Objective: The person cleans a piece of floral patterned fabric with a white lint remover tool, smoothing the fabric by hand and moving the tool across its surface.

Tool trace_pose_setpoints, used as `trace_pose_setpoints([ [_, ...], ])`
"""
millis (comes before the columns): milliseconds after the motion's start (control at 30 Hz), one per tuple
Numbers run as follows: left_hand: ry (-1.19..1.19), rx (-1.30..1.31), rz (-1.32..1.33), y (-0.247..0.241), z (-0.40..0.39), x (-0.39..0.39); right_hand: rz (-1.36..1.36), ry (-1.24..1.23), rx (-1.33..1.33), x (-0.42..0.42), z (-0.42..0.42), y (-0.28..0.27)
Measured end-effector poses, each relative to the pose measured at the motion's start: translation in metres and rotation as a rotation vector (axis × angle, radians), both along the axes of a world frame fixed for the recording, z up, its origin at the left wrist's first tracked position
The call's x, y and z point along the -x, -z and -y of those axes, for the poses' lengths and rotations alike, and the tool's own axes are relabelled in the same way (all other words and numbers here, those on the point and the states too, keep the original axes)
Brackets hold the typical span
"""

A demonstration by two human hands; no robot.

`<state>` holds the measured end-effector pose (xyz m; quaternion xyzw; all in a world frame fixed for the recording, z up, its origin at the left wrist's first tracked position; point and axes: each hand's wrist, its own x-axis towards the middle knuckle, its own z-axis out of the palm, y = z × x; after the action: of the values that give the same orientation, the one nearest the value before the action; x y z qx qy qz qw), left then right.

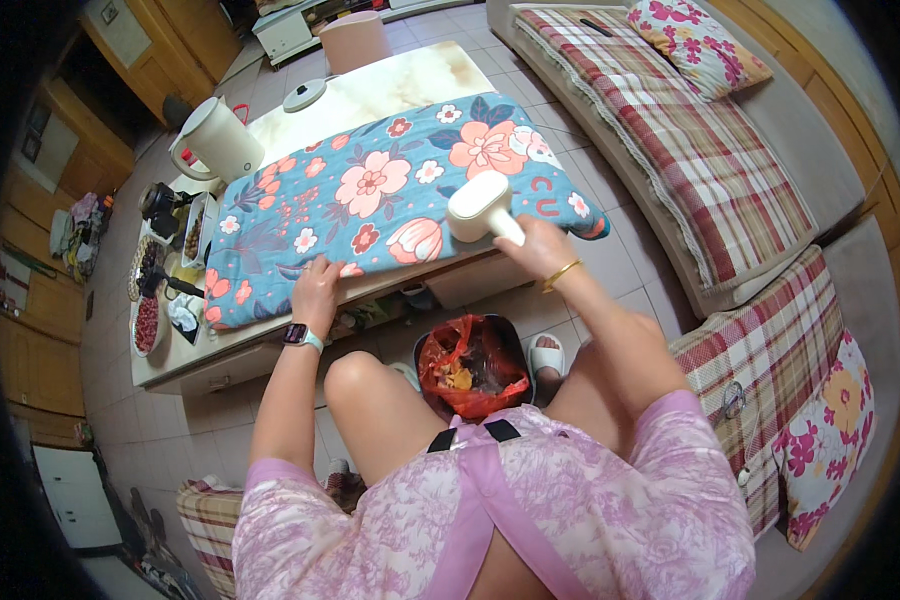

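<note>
A folded blue floral cloth [277,225] lies flat over the near part of a marble-patterned low table [420,71]. My left hand [317,289], with a smartwatch on its wrist, grips the cloth's near edge with its fingers curled over the top. In my right hand [538,249] is the handle of a white handheld appliance [480,202] with a broad oval head. That head is over the cloth's near right part, its flat top face towards me. Whether its underside touches the cloth is hidden.
A white electric kettle [221,142] and a round white lid [304,95] are on the table. Food containers, including a bowl of red berries [148,326], crowd its left end. Between my feet stands a bin with a red bag [487,360]. A plaid-covered sofa [682,157] flanks the right.
</note>
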<state>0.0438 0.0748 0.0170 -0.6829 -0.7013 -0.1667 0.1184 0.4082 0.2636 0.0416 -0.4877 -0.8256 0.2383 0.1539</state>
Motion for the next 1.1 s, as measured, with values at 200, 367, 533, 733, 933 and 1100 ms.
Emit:
trace_pose_setpoints([
  [200,-0.048,0.092,0.041,-0.001,0.002,0.004,-0.061,0.281,0.013,-0.055,-0.084,-0.002],
  [367,0.044,0.133,0.121,-0.032,-0.031,-0.029,0.058,-0.117,0.032,0.002,-0.028,-0.004],
  [533,0.161,0.199,0.002,-0.001,-0.053,-0.025,0.023,-0.100,0.152,0.006,-0.088,-0.007],
  [733,0.166,0.210,0.029,0.004,-0.056,-0.026,-0.067,0.282,-0.020,-0.015,-0.155,-0.007],
  [933,0.148,0.254,0.033,0.010,-0.053,-0.020,0.077,-0.249,0.138,0.004,-0.098,-0.015],
  [1100,0.166,0.250,0.050,0.005,-0.063,-0.021,-0.169,0.222,0.128,-0.013,-0.218,0.004],
])
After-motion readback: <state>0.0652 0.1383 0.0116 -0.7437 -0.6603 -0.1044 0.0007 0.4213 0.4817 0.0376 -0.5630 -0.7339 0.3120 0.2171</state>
